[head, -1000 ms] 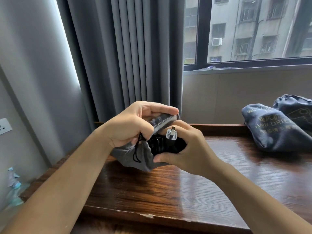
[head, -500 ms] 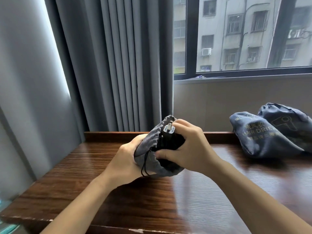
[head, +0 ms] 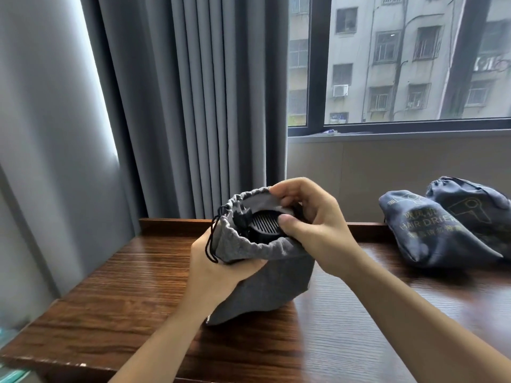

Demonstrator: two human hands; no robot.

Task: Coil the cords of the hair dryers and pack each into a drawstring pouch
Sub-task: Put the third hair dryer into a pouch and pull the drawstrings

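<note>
head view: grey pouch (head: pixel 265 286) stands mid-desk (head: pixel 138 286), black hair dryer (head: pixel 264 223) sunk in its mouth. left hand (head: pixel 218 269) clenches the near rim; right hand (head: pixel 309 225) pinches the far rim, thumb on the grille. soft, slouchy cloth around a hard, weighty dryer: best taken at the hem and cord (head: pixel 211 244). two packed pouches (head: pixel 442 225) lie at 3 o'clock.

Dark wooden table (head: pixel 116 322), glossy, with a raised back edge. Behind it, grey pleated curtain (head: pixel 199 106) left of a dark-framed window (head: pixel 315 78); outside, a pale apartment block (head: pixel 387 51). Bottom left, something teal (head: pixel 11 375), perhaps packaging.
</note>
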